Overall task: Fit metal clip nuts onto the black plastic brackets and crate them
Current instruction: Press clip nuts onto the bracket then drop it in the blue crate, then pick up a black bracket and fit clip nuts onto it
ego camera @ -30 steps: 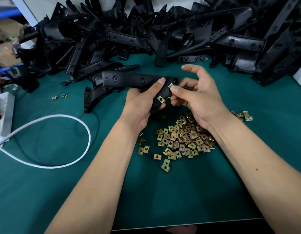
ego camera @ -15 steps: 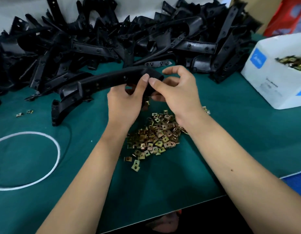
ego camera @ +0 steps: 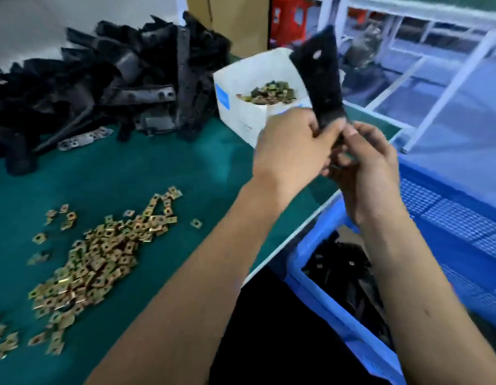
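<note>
Head view, blurred by motion: both hands hold one black bracket [ego camera: 320, 79] over the right edge of the worktop [ego camera: 158, 168], just above the near corner of the blue crate [ego camera: 319, 290]. The left hand [ego camera: 291, 147] has its fingers curled round the bracket's lower end; the right hand [ego camera: 363, 165] closes on the same end from the other side, fingertips pinching. Whether a clip nut sits under those fingers cannot be told.

Judgement: the two-handed grip at one end suggests a clip being seated or checked while the part is carried toward the crate, which already contains black parts.

Orientation: the bracket's long axis runs near upright, tilted slightly left at the top. Its free end points up and away from the wearer; a single hole shows near that end.

Loose clips [ego camera: 96, 262] lie heaped on the green worktop at left, well apart from the hands. A white box [ego camera: 241, 112] holding more clips stands behind the left hand, beside the pile of unfitted brackets [ego camera: 102, 79].
</note>
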The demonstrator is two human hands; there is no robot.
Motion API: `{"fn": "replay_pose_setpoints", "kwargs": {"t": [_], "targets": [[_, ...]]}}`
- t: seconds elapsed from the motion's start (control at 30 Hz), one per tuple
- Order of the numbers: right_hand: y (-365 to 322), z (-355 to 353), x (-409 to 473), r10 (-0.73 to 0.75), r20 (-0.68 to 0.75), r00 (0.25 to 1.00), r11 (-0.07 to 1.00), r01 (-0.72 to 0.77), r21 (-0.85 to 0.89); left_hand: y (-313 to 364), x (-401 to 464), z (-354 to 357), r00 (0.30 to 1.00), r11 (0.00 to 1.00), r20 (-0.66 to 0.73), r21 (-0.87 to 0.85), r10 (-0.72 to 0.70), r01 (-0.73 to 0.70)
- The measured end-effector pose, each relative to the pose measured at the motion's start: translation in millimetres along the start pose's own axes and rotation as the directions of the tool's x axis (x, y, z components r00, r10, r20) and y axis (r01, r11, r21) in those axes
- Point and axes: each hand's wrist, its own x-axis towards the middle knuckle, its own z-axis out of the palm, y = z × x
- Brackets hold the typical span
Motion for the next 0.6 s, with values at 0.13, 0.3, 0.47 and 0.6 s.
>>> {"fn": "replay_pose_setpoints", "kwargs": {"t": [0.13, 0.3, 0.47, 0.6], "targets": [[16.9, -108.3, -1.4, 0.146, -0.143, 0.979, 0.988, -0.136, 0.078, 20.6, -18.2, 109.3, 0.936, 0.977, 0.348, 0.17, 0.062, -0.128], [82.5, -211.3, -29.5, 0.42, -0.425, 0.802, 0.884, -0.467, -0.007, -21.4, -82.9, 213.2, 0.72, 0.961, 0.649, 0.069, -0.247, 0.268], [146.4, -243.5, -58.4, 0.483, -0.673, 0.561, 0.7, -0.709, -0.088, -75.7, -121.9, 232.0, 0.646, 0.891, 0.615, 0.288, -0.453, 0.351], [164.6, -249.3, -60.8, 0.4, -0.727, 0.559, 0.412, -0.817, -0.403, -89.9, -114.6, 221.4, 0.699, 0.89, 0.568, 0.389, -0.435, 0.238]]}}
